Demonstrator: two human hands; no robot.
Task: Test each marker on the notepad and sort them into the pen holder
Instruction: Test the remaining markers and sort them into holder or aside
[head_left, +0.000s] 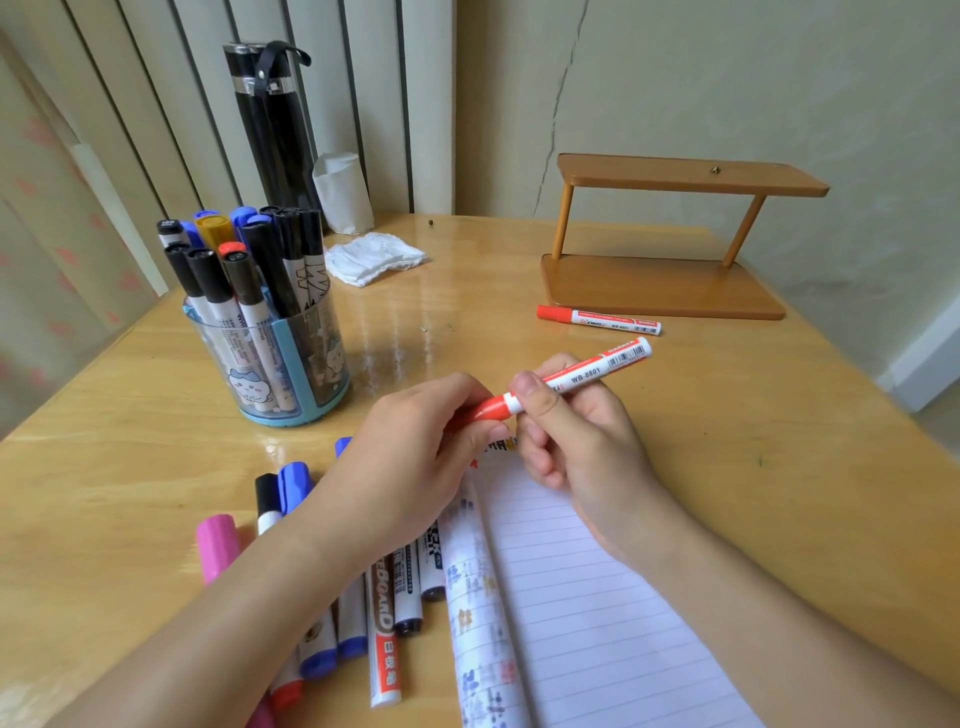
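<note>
While tight in two grips, left hand (410, 462) and right hand (576, 441): one red marker (587, 371).

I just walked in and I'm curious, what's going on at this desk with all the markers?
A person holds a red-capped white marker in both hands above the lined notepad: the left hand grips the cap, which is on, and the right hand holds the barrel. The clear-and-blue round pen holder already has many markers standing in it. More loose markers lie beside the notepad, and a second red-capped marker lies before the brown wooden stand.
</note>
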